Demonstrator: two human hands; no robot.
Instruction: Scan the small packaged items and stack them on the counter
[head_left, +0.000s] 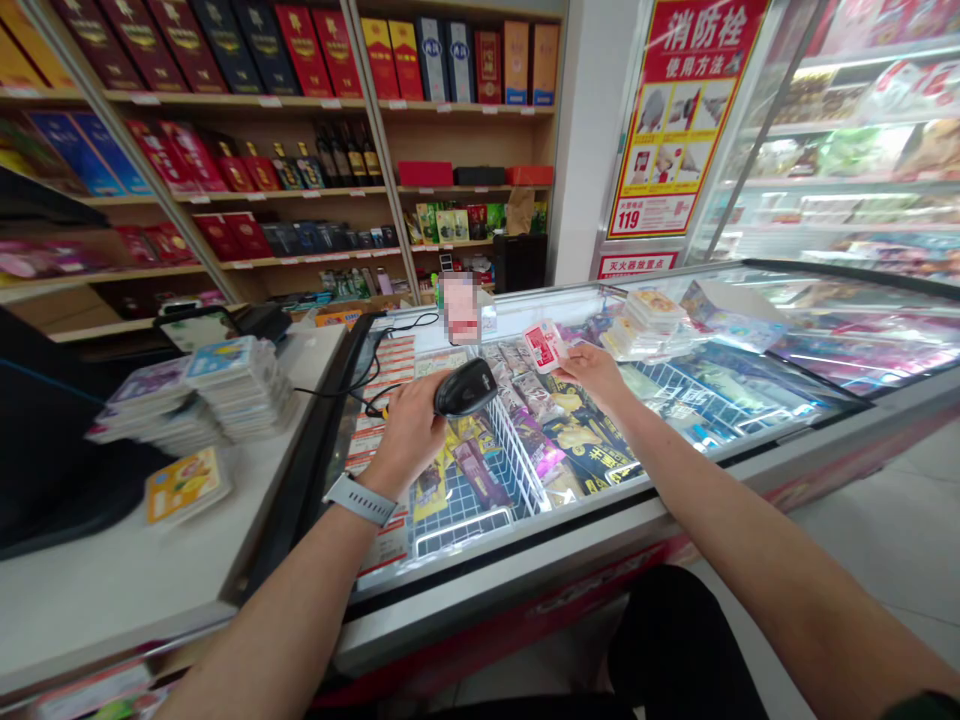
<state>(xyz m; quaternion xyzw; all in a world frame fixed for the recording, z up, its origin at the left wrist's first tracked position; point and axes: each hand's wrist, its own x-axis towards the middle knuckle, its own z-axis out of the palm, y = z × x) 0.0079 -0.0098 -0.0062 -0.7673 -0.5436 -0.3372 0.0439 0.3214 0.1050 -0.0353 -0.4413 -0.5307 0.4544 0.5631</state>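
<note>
My left hand (415,420) is wrapped round the handle of a black barcode scanner (465,388), whose head points right over the glass-topped freezer (480,545). Between the fingers and thumb of my right hand (596,375) is a small flat pack (545,345) with a red and white face, held up beyond the scanner and apart from it. A stack of similar flat packs (646,322) rests on the freezer glass to the right of that hand. The scanner's black cable (375,365) runs left toward the counter. My fingers hide most of the scanner's handle.
On the white counter (187,560) at left stand stacks of flat packs (236,385), with one yellow pack (187,485) lying nearer. A dark monitor (60,420) borders them. Wooden shelves (277,100) with boxes and bottles line the back. Wire baskets (517,450) with wrapped goods show through the glass.
</note>
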